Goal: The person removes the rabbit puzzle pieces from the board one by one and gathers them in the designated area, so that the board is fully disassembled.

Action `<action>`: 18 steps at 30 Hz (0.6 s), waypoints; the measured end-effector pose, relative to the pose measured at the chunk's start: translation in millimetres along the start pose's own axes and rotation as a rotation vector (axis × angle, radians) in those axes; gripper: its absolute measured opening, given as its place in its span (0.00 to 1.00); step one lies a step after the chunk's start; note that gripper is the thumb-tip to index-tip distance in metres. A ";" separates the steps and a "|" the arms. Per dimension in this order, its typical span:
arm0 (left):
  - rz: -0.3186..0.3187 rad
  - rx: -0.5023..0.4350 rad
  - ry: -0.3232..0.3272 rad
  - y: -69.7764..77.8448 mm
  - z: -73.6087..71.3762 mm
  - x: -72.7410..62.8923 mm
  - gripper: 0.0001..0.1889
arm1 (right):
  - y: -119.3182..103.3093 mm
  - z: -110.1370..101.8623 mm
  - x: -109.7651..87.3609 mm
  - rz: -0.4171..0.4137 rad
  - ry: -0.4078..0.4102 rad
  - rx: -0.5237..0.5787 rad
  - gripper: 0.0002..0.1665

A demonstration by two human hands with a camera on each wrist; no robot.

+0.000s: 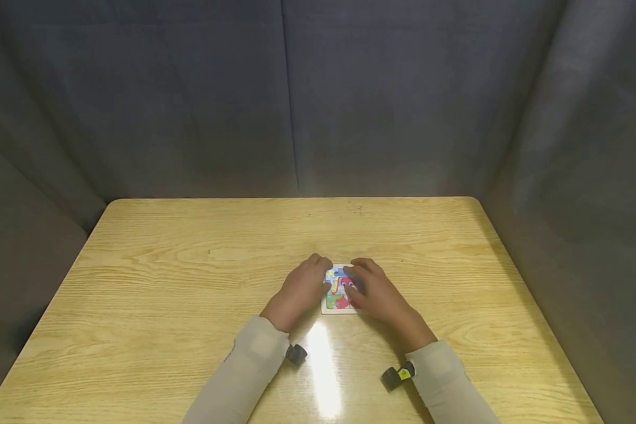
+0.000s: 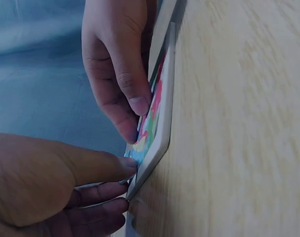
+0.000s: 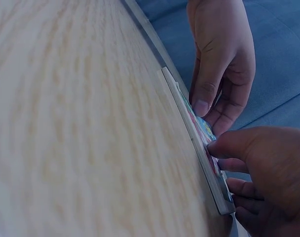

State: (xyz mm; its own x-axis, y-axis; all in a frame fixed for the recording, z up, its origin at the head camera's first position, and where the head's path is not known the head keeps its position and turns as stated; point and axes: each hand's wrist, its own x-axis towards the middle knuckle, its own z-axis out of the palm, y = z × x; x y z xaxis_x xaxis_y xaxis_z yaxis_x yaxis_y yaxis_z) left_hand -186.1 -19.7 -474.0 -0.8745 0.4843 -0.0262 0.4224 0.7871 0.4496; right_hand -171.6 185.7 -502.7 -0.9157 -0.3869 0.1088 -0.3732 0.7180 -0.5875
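Note:
A small jigsaw puzzle [image 1: 336, 302] in a pale tray lies flat on the wooden table, its colourful picture showing a pink-red cartoon creature with eyes. My left hand [image 1: 303, 288] holds the puzzle at its left side, thumb on the picture near the border and curled fingers at the far left edge. From the right, my right hand [image 1: 380, 292] reaches over the puzzle with thumb and forefinger bent on its pieces. Its remaining fingers sit by the tray's rim in the right wrist view, and the hand hides the puzzle's right side.
The wooden table [image 1: 191, 265] stretches out on all sides of the puzzle. Dark grey curtains [image 1: 191, 106] hang behind it and at both sides. A bright reflection streaks the table between the forearms. Each wrist carries a small black device [image 1: 297, 354] beside a light sleeve [image 1: 244, 371].

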 end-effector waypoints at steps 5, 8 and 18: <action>-0.002 -0.008 0.029 -1.4 1.8 0.9 0.19 | -1.1 -0.7 -0.3 0.001 0.000 -0.003 0.26; -0.006 -0.020 0.028 -1.5 2.4 1.2 0.20 | -0.6 -0.9 -0.5 0.005 -0.002 -0.003 0.26; -0.005 -0.026 0.069 -2.1 5.1 3.6 0.17 | -0.9 -0.3 -1.2 0.000 -0.006 -0.004 0.26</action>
State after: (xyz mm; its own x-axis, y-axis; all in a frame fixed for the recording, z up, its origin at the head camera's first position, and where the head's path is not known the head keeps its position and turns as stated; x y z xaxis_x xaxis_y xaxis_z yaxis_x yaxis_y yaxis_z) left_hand -189.0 -17.7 -479.5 -0.8914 0.4520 0.0331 0.4124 0.7788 0.4726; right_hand -170.2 185.8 -502.0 -0.9147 -0.3905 0.1037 -0.3737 0.7204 -0.5843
